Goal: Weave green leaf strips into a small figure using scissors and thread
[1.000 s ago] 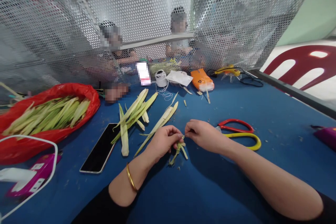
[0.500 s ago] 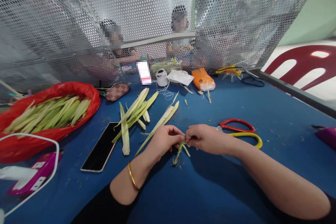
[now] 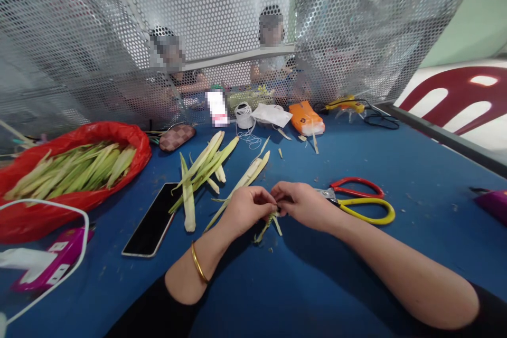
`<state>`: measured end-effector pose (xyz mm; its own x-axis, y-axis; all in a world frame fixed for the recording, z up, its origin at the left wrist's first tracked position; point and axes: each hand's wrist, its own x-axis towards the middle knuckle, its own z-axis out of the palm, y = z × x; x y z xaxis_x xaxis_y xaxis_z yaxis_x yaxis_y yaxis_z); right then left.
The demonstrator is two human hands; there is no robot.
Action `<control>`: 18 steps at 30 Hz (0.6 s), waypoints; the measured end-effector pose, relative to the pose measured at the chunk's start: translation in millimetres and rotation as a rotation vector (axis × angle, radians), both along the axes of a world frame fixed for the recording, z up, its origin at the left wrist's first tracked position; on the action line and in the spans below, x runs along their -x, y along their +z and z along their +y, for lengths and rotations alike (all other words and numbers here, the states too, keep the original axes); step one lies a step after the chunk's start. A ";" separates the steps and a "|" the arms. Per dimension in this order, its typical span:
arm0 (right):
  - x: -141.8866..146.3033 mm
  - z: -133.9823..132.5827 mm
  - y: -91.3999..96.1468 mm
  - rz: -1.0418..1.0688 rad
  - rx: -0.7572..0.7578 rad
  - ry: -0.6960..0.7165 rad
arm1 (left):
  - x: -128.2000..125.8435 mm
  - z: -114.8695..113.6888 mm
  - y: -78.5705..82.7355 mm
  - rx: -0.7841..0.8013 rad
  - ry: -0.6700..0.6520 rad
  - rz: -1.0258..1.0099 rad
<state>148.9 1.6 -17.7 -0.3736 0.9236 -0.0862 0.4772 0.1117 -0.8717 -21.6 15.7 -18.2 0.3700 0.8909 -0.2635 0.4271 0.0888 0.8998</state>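
Blue surface; perforated screen at 12 o'clock. Twisted husk piece, long axis toward 7 o'clock, below the left hand, nearer, pinching its top. Right hand at 2 o'clock, fingertips bunched, grip hidden.

Husk piece at left hand — phone left, scissors right — spool behind.
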 end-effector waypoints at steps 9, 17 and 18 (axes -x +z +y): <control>-0.1 0.1 -1.4 -0.095 -0.070 -0.042 | 14.0 3.1 2.6 -0.752 -0.324 0.447; 2.3 2.6 -10.5 -0.026 -0.060 -0.071 | 12.1 3.8 -5.0 -1.156 -0.437 0.749; 2.4 2.5 -11.0 -0.029 -0.069 -0.073 | 10.5 3.3 -5.7 -1.171 -0.433 0.758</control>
